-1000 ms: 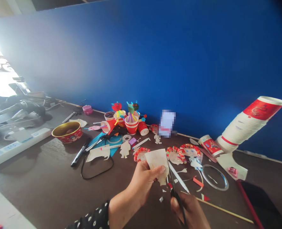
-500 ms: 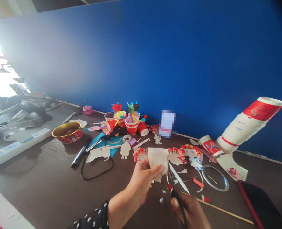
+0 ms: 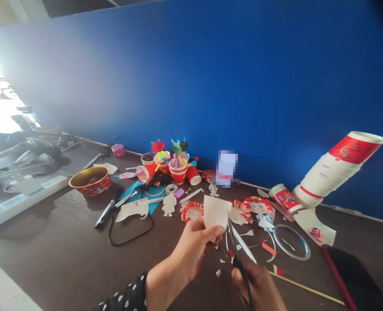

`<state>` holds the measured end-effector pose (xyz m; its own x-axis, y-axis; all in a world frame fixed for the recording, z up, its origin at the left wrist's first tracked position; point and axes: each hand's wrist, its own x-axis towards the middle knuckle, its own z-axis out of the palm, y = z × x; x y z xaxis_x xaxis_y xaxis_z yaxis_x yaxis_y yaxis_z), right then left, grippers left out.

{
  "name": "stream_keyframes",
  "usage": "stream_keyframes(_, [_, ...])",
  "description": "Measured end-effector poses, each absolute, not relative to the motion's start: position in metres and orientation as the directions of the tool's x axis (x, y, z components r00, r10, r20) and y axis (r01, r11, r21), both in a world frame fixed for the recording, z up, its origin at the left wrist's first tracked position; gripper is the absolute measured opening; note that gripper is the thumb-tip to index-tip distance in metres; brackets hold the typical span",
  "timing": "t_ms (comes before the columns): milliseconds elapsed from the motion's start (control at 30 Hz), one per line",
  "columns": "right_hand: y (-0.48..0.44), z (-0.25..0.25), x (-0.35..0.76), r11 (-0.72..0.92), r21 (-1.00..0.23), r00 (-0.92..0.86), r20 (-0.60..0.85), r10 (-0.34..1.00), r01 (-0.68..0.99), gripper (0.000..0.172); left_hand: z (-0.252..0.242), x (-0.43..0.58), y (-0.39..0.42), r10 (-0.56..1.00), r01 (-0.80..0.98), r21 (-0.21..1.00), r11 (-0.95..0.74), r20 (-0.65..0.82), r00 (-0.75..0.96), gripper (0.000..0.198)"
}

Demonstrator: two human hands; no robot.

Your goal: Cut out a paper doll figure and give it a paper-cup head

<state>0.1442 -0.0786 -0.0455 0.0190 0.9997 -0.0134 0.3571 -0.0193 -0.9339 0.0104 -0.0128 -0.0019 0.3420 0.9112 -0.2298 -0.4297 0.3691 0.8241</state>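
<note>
A piece of off-white paper (image 3: 216, 212) is pinched in my left hand (image 3: 196, 244), thumb across its lower front. My right hand (image 3: 256, 285) is wrapped round a pair of black-handled scissors (image 3: 237, 255). Their blades point up and meet the paper's right edge. Just right of the blades lies a white pen (image 3: 245, 244). Behind the paper rest red-and-white cup cutouts with curled rims (image 3: 239, 211). Small paper scraps (image 3: 218, 273) are scattered on the table below the hands.
Red paper cups with coloured figures (image 3: 178, 172) stand by the blue partition (image 3: 259, 86). A tall leaning stack of paper cups (image 3: 332, 170) is at right, with a tape ring (image 3: 292, 242), wooden stick (image 3: 308, 288) and phone (image 3: 356, 276) nearer. Left are a red bowl (image 3: 90, 188) and power strip (image 3: 26, 203).
My left hand has tilted the paper and raised it slightly to the right. The scissors stay at its right edge, my right hand nearly still.
</note>
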Motion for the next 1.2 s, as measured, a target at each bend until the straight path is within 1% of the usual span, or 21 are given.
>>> stream_keyframes(233, [-0.078,-0.037,0.147,0.055,-0.934,-0.094,0.023,0.995,0.352,0.045,-0.001,0.013,-0.019,0.852,-0.445,0.753,0.485,-0.292,0.434,0.011])
stream_keyframes(367, [-0.078,-0.036,0.145,0.012,-0.958,-0.072,-0.009,0.997,0.285,0.044,-0.002,0.014,-0.021,0.829,-0.415,0.755,0.508,-0.296,0.475,0.013])
stream_keyframes(467, [-0.077,-0.032,0.144,0.048,-0.964,-0.070,0.031,0.997,0.260,0.045,-0.002,0.014,-0.022,0.808,-0.396,0.755,0.523,-0.291,0.512,0.019])
stream_keyframes(567, [-0.077,-0.028,0.145,0.083,-0.964,-0.073,0.067,0.995,0.253,0.045,-0.002,0.011,-0.019,0.787,-0.350,0.779,0.520,-0.279,0.551,0.024])
stream_keyframes(633, [-0.078,-0.027,0.147,0.037,-0.962,-0.032,0.029,0.999,0.270,0.044,-0.002,0.007,-0.012,0.817,-0.348,0.808,0.476,-0.259,0.516,0.027])
stream_keyframes(700, [-0.079,-0.029,0.148,-0.030,-0.961,0.005,-0.030,1.000,0.273,0.044,-0.001,0.002,-0.003,0.891,-0.384,0.839,0.385,-0.230,0.391,0.029])
stream_keyframes(767, [-0.080,-0.032,0.148,-0.066,-0.967,0.009,-0.066,0.998,0.247,0.046,-0.001,-0.002,0.006,0.928,-0.377,0.875,0.303,-0.181,0.326,0.026])
stream_keyframes(833, [-0.081,-0.033,0.148,-0.078,-0.972,0.001,-0.079,0.997,0.224,0.050,-0.002,-0.004,0.010,0.936,-0.336,0.902,0.271,-0.166,0.309,0.020])
stream_keyframes(933, [-0.081,-0.031,0.147,-0.063,-0.973,0.013,-0.062,0.998,0.221,0.055,-0.004,-0.004,0.008,0.911,-0.268,0.917,0.296,-0.187,0.367,0.017])
stream_keyframes(1033, [-0.080,-0.028,0.147,-0.053,-0.979,0.009,-0.052,0.999,0.195,0.055,-0.005,-0.002,0.004,0.842,-0.200,0.900,0.386,-0.255,0.475,0.015])
stream_keyframes(1100, [-0.080,-0.028,0.148,-0.077,-0.983,-0.013,-0.080,0.997,0.169,0.055,-0.005,-0.001,0.001,0.791,-0.173,0.881,0.441,-0.290,0.539,0.016])
stream_keyframes(1200, [-0.080,-0.029,0.149,-0.126,-0.982,-0.023,-0.130,0.991,0.139,0.054,-0.004,0.000,-0.001,0.760,-0.191,0.862,0.470,-0.285,0.584,0.016])
